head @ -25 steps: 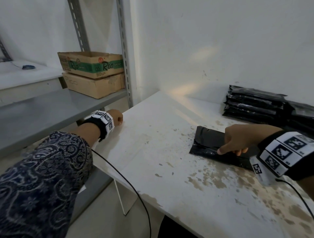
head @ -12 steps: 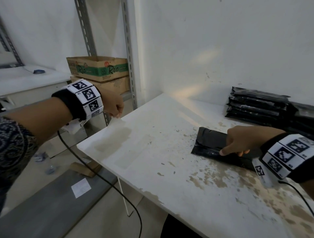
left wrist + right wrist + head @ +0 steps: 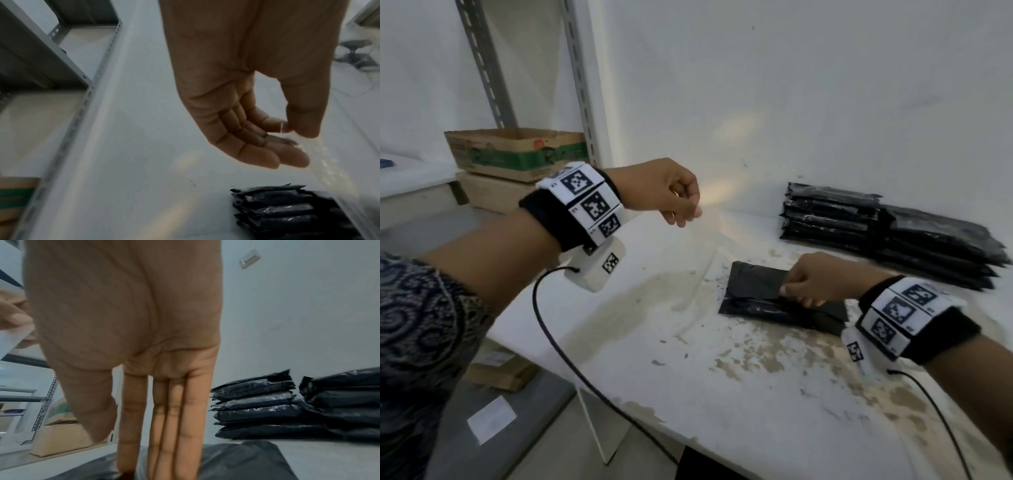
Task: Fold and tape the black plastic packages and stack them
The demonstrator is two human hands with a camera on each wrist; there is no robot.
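Note:
A folded black plastic package [image 3: 753,291] lies on the stained white table [image 3: 722,394]. My right hand [image 3: 811,284] presses its folded flap down with straight fingers [image 3: 160,418]; the same package [image 3: 236,459] shows under them. My left hand [image 3: 674,198] hovers above the table's far left part, away from the package. Its thumb and forefinger pinch a strip of clear tape [image 3: 284,128] that hangs down. A stack of folded black packages [image 3: 828,219] stands by the wall, with a flatter pile of black packages [image 3: 941,246] to its right.
Two cardboard boxes [image 3: 517,154] sit on a grey shelf to the left, behind a slotted metal upright [image 3: 582,85]. The wall is close behind the table. A black cable [image 3: 571,359] hangs from my left wrist past the table's left edge.
My left hand has come up from the shelf at the left and moved right over the table, now holding tape. My right hand has stayed on the package.

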